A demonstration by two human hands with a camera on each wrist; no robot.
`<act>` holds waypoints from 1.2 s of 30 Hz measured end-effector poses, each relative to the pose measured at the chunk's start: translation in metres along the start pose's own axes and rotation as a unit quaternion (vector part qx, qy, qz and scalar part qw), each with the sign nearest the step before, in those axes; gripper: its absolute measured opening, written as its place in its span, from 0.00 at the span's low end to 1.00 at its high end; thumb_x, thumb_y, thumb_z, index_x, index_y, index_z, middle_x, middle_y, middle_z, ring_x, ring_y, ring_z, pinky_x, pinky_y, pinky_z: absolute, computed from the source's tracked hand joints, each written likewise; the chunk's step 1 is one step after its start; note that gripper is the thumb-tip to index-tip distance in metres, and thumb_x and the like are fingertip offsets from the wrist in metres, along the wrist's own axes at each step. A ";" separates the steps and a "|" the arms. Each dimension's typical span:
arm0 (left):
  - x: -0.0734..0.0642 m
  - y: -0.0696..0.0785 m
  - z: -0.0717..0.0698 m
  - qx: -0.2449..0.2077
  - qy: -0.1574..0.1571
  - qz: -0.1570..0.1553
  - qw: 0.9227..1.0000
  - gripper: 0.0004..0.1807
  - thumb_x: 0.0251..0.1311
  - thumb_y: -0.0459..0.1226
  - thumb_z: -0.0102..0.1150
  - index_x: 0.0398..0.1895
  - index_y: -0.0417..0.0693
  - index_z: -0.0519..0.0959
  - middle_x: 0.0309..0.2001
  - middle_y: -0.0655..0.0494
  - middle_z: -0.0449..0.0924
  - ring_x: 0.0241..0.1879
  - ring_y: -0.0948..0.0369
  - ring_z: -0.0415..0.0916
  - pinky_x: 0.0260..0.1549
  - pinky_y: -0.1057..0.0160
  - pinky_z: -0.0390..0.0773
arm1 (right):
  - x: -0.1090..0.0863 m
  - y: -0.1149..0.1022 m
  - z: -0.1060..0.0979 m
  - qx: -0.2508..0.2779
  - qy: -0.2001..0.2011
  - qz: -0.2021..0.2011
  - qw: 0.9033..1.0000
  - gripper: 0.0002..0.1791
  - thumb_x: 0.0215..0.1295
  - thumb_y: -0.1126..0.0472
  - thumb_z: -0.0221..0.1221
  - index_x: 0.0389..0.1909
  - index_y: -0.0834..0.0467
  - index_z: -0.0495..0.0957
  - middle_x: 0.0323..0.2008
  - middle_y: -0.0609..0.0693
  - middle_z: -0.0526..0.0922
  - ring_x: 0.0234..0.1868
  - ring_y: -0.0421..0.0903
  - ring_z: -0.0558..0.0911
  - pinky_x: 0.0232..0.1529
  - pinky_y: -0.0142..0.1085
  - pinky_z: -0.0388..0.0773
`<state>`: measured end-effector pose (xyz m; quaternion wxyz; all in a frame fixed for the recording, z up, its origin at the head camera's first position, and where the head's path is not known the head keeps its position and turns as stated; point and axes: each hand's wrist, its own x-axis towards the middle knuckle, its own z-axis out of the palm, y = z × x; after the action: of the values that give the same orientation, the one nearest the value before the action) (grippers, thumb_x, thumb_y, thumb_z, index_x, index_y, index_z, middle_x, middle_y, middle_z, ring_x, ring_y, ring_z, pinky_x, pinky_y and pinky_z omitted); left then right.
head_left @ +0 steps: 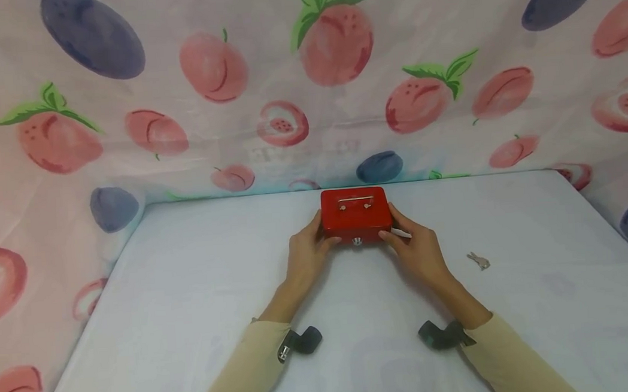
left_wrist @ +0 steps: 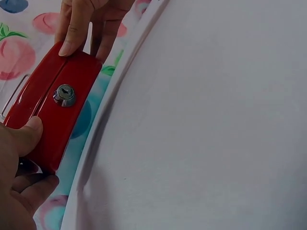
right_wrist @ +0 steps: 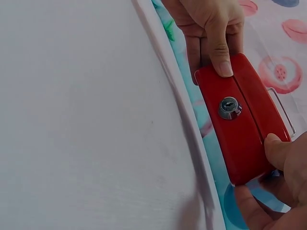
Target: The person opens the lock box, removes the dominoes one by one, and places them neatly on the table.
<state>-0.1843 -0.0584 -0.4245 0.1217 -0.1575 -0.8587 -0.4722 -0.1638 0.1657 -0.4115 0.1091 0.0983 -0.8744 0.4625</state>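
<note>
A red metal cash box (head_left: 356,217) with a wire handle on its lid stands near the far edge of the white table, its lid down. A round silver lock (left_wrist: 64,95) sits on its front face, with the keyhole showing. My left hand (head_left: 305,253) grips the box's left end, thumb (left_wrist: 29,136) on the front and fingers around the side. At the other end my right hand (head_left: 417,251) grips it likewise, thumb (right_wrist: 277,151) on the front. A small white strip (head_left: 401,232) shows beside the right fingers; what it is, I cannot tell.
Small silver keys (head_left: 479,261) lie on the white tablecloth (head_left: 201,287) to the right of my right hand. Behind the table's far edge hangs a fruit-printed cloth (head_left: 278,54). A dark camera mount (head_left: 301,340) juts from each sleeve.
</note>
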 end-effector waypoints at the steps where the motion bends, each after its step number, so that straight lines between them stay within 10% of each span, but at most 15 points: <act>1: -0.002 0.000 -0.001 -0.002 -0.001 0.001 1.000 0.39 0.57 0.36 0.66 0.72 0.50 0.61 0.63 0.56 0.71 0.61 0.61 0.69 0.56 0.62 0.71 | -0.002 -0.001 -0.001 -0.001 -0.001 0.001 1.000 0.38 0.63 0.63 0.62 0.72 0.52 0.58 0.64 0.56 0.70 0.59 0.54 0.75 0.49 0.43 0.77; 36: -0.045 0.019 -0.010 0.035 -0.029 0.010 0.999 0.40 0.54 0.36 0.69 0.71 0.43 0.62 0.62 0.51 0.72 0.60 0.59 0.71 0.53 0.64 0.72 | -0.051 -0.010 -0.006 -0.001 -0.022 0.029 0.999 0.38 0.61 0.63 0.64 0.71 0.53 0.60 0.62 0.55 0.73 0.59 0.51 0.75 0.46 0.38 0.78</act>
<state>-0.1346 -0.0649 -0.4210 0.1064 -0.1752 -0.8765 -0.4356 -0.1119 0.1688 -0.4144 0.0765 0.0826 -0.8794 0.4626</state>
